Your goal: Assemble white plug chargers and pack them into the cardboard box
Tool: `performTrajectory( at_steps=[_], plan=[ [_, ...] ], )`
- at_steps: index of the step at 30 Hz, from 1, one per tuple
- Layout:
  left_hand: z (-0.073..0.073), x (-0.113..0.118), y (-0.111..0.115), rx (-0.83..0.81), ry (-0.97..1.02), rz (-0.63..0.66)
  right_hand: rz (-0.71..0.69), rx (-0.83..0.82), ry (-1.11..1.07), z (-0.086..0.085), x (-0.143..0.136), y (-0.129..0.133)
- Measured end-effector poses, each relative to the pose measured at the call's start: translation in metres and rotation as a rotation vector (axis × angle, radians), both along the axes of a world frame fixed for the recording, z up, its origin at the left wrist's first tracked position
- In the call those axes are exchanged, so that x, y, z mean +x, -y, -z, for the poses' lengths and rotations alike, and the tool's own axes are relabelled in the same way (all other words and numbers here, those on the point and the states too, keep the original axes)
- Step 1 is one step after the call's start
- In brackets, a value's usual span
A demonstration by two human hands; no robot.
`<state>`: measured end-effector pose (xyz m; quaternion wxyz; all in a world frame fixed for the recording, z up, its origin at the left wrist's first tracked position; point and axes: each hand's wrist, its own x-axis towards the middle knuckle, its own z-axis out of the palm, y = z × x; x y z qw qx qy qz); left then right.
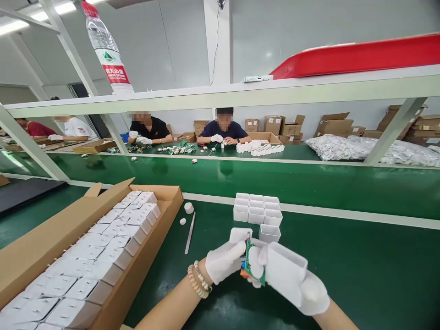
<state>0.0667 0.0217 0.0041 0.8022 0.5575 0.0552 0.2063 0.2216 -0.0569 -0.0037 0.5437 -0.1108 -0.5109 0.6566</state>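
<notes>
In front of me both my hands wear white gloves. My left hand [225, 263], with two bead bracelets at the wrist, is closed on the near side of a green circuit board [260, 276]. A white plastic cover [238, 234] sits just beyond its fingertips, and wires and an orange part show at the board. My right hand [313, 293] is wrapped around a tilted white plastic box [286, 271], its open end facing up and right. The right fingertips also press against the board. Just beyond stands another open white box [270, 233].
Rows of white boxes [256, 214] stand behind my hands. Tweezers [190, 233] and two small white caps [189, 208] lie left of them. A cardboard carton [165, 220] with white units fills the left side. A shelf beam [220, 98] crosses above; co-workers sit opposite.
</notes>
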Motion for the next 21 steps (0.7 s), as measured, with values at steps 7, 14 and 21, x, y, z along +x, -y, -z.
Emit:
performTrajectory(
  at_steps=[7, 14, 21],
  plan=[
    [-0.021, -0.01, -0.013, 0.311, -0.071, 0.12, 0.072, 0.042, 0.216, 0.005, 0.007, 0.002],
    [-0.016, -0.021, -0.017, 0.49, -0.166, -0.141, 0.161, 0.022, 0.342, 0.004, 0.014, 0.008],
    [-0.024, -0.017, -0.014, 0.543, -0.142, -0.16, 0.351, 0.049, 0.479, -0.007, 0.013, 0.012]
  ],
)
